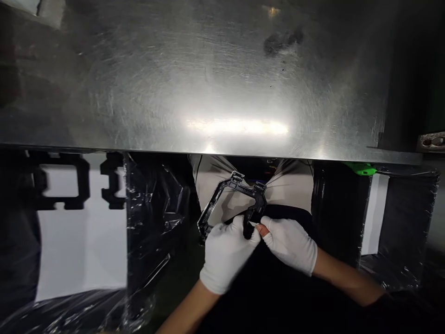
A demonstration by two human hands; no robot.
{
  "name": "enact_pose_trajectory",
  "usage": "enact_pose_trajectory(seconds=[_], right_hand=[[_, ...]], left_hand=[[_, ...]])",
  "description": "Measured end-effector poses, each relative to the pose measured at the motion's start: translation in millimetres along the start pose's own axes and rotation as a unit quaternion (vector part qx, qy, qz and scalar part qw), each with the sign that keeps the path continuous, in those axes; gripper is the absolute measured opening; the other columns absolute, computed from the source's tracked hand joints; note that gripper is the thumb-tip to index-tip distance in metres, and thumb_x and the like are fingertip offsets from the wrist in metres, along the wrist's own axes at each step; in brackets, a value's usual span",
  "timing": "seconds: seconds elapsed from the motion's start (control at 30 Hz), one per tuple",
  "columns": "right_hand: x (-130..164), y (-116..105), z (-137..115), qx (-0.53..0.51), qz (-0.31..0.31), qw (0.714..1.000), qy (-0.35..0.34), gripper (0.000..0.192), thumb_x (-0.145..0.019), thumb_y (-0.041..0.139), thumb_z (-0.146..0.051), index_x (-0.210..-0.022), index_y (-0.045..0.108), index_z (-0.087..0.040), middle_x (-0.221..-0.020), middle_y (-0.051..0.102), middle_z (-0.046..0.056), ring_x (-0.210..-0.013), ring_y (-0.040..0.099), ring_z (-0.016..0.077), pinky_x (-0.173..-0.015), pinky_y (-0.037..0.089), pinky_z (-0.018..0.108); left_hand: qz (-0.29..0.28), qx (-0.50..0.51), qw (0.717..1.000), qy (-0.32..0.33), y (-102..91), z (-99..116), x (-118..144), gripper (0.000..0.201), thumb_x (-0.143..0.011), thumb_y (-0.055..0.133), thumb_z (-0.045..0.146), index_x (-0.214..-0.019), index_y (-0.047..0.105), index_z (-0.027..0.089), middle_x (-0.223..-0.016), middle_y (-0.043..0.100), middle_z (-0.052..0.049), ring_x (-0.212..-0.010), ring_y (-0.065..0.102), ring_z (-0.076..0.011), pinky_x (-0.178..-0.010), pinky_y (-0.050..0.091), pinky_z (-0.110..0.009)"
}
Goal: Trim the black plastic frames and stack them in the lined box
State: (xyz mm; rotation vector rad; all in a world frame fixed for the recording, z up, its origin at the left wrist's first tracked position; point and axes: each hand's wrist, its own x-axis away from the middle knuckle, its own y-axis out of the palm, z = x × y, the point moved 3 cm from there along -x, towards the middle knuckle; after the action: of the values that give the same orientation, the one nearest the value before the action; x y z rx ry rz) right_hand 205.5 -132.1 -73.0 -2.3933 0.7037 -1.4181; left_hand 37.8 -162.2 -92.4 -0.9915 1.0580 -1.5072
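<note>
Both gloved hands hold a black plastic frame (232, 199) below the near edge of the scratched metal surface (208, 83), over the person's lap. The left hand (225, 253) is clamped on the frame's lower edge; the right hand (290, 243) pinches its lower right leg, a bare fingertip showing. Black plastic-lined bins (153, 222) stand at either side

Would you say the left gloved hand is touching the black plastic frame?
Touching: the head view shows the left hand gripping the black frame at its lower edge, fingers wrapped over it.
</note>
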Motion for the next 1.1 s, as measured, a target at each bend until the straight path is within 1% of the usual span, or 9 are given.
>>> enact_pose_trajectory(seconds=[0.27, 0.4, 0.5, 0.63, 0.73, 0.8, 0.9, 0.97, 1.1], right_hand=[[1, 6, -1, -0.084, 0.003, 0.996, 0.029, 0.041, -0.12, 0.034, -0.045, -0.097, 0.06, -0.022, -0.078, 0.069, -0.002, -0.065, 0.062, 0.0135, -0.062, 0.036, 0.026], [2, 13, 1, -0.098, 0.018, 0.994, 0.037, 0.041, -0.119, 0.034, -0.045, -0.093, 0.057, -0.023, -0.075, 0.065, -0.003, -0.064, 0.059, 0.0133, -0.061, 0.034, 0.026], [3, 16, 3, -0.119, 0.035, 0.992, 0.037, 0.041, -0.119, 0.033, -0.045, -0.095, 0.058, -0.023, -0.076, 0.066, -0.002, -0.064, 0.06, 0.013, -0.061, 0.034, 0.026], [4, 14, 10, -0.137, 0.069, 0.988, 0.02, 0.043, -0.119, 0.031, -0.048, -0.092, 0.054, -0.023, -0.074, 0.063, -0.002, -0.063, 0.057, 0.014, -0.062, 0.033, 0.028], [6, 8, 22, -0.2, 0.103, 0.974, 0.021, 0.046, -0.117, 0.028, -0.056, -0.092, 0.05, -0.024, -0.076, 0.06, -0.001, -0.065, 0.056, 0.0156, -0.062, 0.037, 0.029], [8, 4, 32, -0.257, 0.124, 0.958, 0.021, 0.047, -0.116, 0.03, -0.061, -0.096, 0.053, -0.024, -0.08, 0.06, -0.001, -0.068, 0.056, 0.0165, -0.065, 0.041, 0.029], [9, 3, 44, -0.341, 0.105, 0.934, 0.017, 0.048, -0.113, 0.036, -0.066, -0.104, 0.058, -0.025, -0.077, 0.055, -0.003, -0.065, 0.051, 0.0159, -0.064, 0.045, 0.03], [9, 2, 47, -0.373, 0.088, 0.924, 0.011, 0.049, -0.112, 0.039, -0.068, -0.106, 0.061, -0.025, -0.074, 0.052, -0.005, -0.063, 0.049, 0.0152, -0.064, 0.045, 0.029], [8, -5, 39, -0.344, 0.108, 0.933, -0.002, 0.052, -0.113, 0.037, -0.069, -0.105, 0.064, -0.024, -0.078, 0.055, -0.003, -0.07, 0.053, 0.0164, -0.073, 0.048, 0.032]], left_hand=[[0.071, -0.014, 0.997, 0.013, -3.8, 2, -3, 0.038, -0.095, 0.068, 0.039, -0.063, 0.057, 0.023, -0.046, 0.052, 0.002, -0.044, 0.057, -0.0203, -0.057, 0.046, -0.037], [0.08, -0.02, 0.997, 0.013, -4.7, 4, -2, 0.044, -0.097, 0.07, 0.046, -0.062, 0.056, 0.023, -0.044, 0.051, 0.002, -0.042, 0.056, -0.0199, -0.055, 0.043, -0.036], [0.058, -0.043, 0.997, -0.006, -3.3, 8, -1, 0.049, -0.097, 0.069, 0.054, -0.061, 0.055, 0.023, -0.043, 0.051, 0.001, -0.042, 0.056, -0.0213, -0.054, 0.042, -0.036], [0.0, -0.053, 0.995, -0.086, 0.1, 9, 0, 0.044, -0.094, 0.067, 0.056, -0.065, 0.058, 0.023, -0.046, 0.056, -0.002, -0.05, 0.062, -0.0266, -0.056, 0.039, -0.037], [-0.066, 0.046, 0.981, -0.174, 1.4, -1, -2, 0.042, -0.093, 0.064, 0.056, -0.068, 0.057, 0.024, -0.051, 0.058, -0.003, -0.055, 0.062, -0.0263, -0.059, 0.036, -0.036], [-0.121, 0.216, 0.936, -0.25, 1.1, -12, -4, 0.048, -0.096, 0.058, 0.06, -0.065, 0.053, 0.024, -0.052, 0.055, -0.002, -0.053, 0.057, -0.0219, -0.057, 0.035, -0.034], [-0.181, 0.483, 0.776, -0.362, -4.8, -25, -8, 0.063, -0.103, 0.042, 0.073, -0.067, 0.057, 0.023, -0.047, 0.051, -0.001, -0.046, 0.049, -0.018, -0.053, 0.037, -0.032], [-0.182, 0.564, 0.699, -0.4, -13.3, -28, -11, 0.072, -0.105, 0.03, 0.078, -0.074, 0.063, 0.022, -0.043, 0.051, -0.001, -0.045, 0.048, -0.0182, -0.052, 0.039, -0.031], [-0.167, 0.62, 0.649, -0.408, -23.1, -26, -14, 0.08, -0.107, 0.018, 0.079, -0.077, 0.066, 0.022, -0.04, 0.05, -0.002, -0.047, 0.049, -0.0192, -0.056, 0.042, -0.031]])
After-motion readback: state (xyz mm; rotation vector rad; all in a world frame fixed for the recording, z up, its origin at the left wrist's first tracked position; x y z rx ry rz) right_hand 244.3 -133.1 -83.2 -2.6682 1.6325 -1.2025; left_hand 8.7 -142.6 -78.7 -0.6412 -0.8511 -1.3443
